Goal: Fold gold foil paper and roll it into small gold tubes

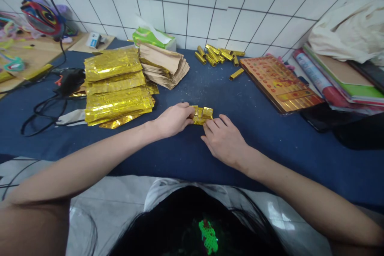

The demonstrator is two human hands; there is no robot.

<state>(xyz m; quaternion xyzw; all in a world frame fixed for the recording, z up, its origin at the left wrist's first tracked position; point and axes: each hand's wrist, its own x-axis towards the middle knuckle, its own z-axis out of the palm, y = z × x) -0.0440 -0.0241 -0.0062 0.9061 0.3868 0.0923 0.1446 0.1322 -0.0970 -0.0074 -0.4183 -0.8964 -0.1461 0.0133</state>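
A small folded piece of gold foil paper [203,115] lies on the blue tabletop between my hands. My left hand [175,121] is closed on its left end, with thumb and fingers pinched together. At the right end, my right hand [225,140] grips the lower corner with bent fingertips; its thumb is partly hidden. Several rolled gold paper tubes [213,54] lie in a loose heap near the wall, and one tube [237,74] sits apart. Left of my hands are overlapping gold foil sheets [115,102] beside a stack of brown-backed paper [163,62].
A black glue gun [70,82] with a looping cable lies on the left. Behind the paper stands a green tissue pack [154,40]. An orange-gold printed pad [279,82] lies at right, near stacked books [345,72] and a white cloth bag [351,36]. A tiled wall [204,8] closes the back.
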